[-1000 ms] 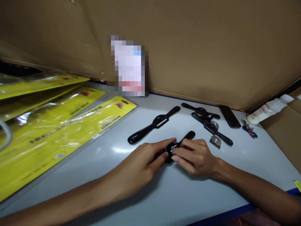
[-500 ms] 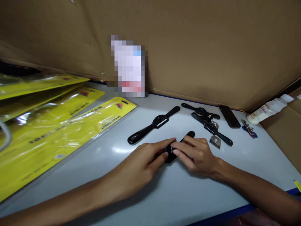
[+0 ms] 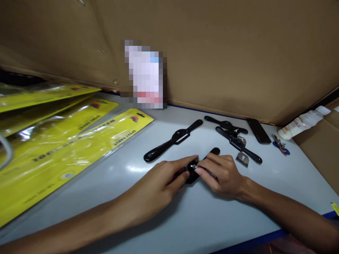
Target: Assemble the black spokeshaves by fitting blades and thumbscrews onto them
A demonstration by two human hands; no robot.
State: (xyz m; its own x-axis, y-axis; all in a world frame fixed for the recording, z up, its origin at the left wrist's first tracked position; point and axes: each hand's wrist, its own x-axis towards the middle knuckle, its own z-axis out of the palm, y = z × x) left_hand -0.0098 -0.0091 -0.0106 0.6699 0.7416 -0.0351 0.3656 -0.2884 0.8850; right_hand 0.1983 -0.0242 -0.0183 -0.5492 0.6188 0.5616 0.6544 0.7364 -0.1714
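Note:
A black spokeshave [image 3: 193, 175] lies at a slant on the table between my two hands. My left hand [image 3: 165, 181] is closed round its near-left side, with thumb and fingertips gripping the body. At the middle of the body, my right hand [image 3: 224, 173] pinches a small shiny metal part [image 3: 194, 167], too small to name surely. The fingers hide much of the body and the near handle. Beyond my hands rests another black spokeshave frame [image 3: 180, 135] with an open slot. To the right are two more spokeshaves, one [image 3: 238, 144] beside a loose steel blade [image 3: 242, 159].
Yellow spokeshave packages [image 3: 106, 141] with clear plastic pile up on the left. A dark phone [image 3: 259, 131], a bunch of keys [image 3: 281, 144] and a white bottle [image 3: 302, 123] lie at the right. Cardboard [image 3: 225, 60] walls the back, with a blurred-out sheet [image 3: 145, 76] against it.
My right fingertips have shifted slightly right, and more of the small metal part at the spokeshave's middle shows. My left hand and the other things stay put.

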